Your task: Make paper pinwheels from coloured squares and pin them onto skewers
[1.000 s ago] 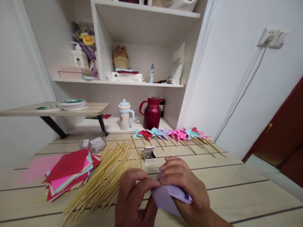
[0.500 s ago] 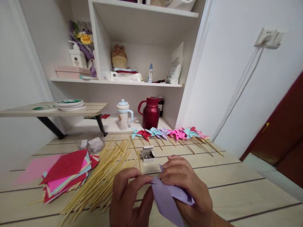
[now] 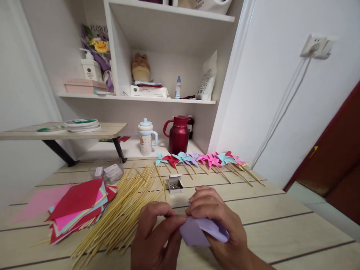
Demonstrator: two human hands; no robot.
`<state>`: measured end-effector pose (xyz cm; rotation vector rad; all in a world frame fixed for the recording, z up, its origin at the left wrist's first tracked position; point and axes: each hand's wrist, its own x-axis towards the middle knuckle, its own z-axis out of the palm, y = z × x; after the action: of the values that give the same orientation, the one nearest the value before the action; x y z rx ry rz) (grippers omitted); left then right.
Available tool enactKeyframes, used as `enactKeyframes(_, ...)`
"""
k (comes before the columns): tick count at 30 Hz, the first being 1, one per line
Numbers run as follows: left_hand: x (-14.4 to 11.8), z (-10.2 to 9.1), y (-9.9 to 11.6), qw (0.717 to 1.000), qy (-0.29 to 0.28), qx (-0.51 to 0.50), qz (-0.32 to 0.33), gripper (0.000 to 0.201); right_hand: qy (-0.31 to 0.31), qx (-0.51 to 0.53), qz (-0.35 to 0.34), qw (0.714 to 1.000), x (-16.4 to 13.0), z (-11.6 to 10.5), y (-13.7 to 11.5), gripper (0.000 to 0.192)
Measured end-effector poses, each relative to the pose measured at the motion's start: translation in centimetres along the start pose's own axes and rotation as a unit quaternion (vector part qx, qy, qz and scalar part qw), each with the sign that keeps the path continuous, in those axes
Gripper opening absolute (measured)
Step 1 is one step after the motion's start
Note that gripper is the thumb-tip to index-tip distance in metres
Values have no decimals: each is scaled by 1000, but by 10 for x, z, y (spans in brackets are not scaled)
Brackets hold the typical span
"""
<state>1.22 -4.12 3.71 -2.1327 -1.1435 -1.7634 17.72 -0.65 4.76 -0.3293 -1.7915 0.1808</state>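
both hands met low in the middle of the view, just above the wooden bench point(image 3: 281, 217), over a folded lilac paper point(image 3: 201, 232). the right hand point(image 3: 216, 221) was curled over the top of the paper and gripped it, thumb tucked beneath, while the left hand point(image 3: 157, 236) pinched the paper's left corner between thumb and forefinger; whether anything small sat in that pinch could not be told. the paper was held clear of the bench, near its front edge. just beyond the fingers stood a small open white box point(image 3: 175, 183) with shiny metal bits inside. to the left of it lay a loose heap of bamboo sticks point(image 3: 123, 213), and left of that a stack of coloured paper squares point(image 3: 78, 206), red on top, with a pale pink sheet point(image 3: 36, 200) spread beside it. a row of finished pinwheels point(image 3: 201, 159) in blue, red, purple and pink lay along the far side of the bench, sticks pointing forward. behind them stood a dark red jug point(image 3: 179, 135) and a white cup point(image 3: 146, 137) with a blue lid. on the upper shelf, a bouquet wrap point(image 3: 97, 35) showed the letters "flower"; the printing on the white pump bottle point(image 3: 89, 67), the flat white packet point(image 3: 147, 91) and the white bag point(image 3: 208, 77) was too small to read.
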Motion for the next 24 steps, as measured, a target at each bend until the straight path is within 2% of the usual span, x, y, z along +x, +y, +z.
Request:
enactKeyframes(7, 4, -2, 0, 998, 14, 43, 49, 13, -18, -10, -7, 1000, 5, -1, 0, 9)
enactKeyframes(12, 5, -3, -7, 995, 15, 61, 83, 17, -18, -4, 20, 1000, 1, 2, 1, 8)
enactKeyframes(17, -3, -2, -16, 995, -34, 60, 71, 24, -21, 11, 48, 999, -4, 4, 5, 10)
enactKeyframes(24, -7, 2, -19, 998, -29, 44, 41, 25, -29, 0, 62, 998, -10, 6, 9, 14)
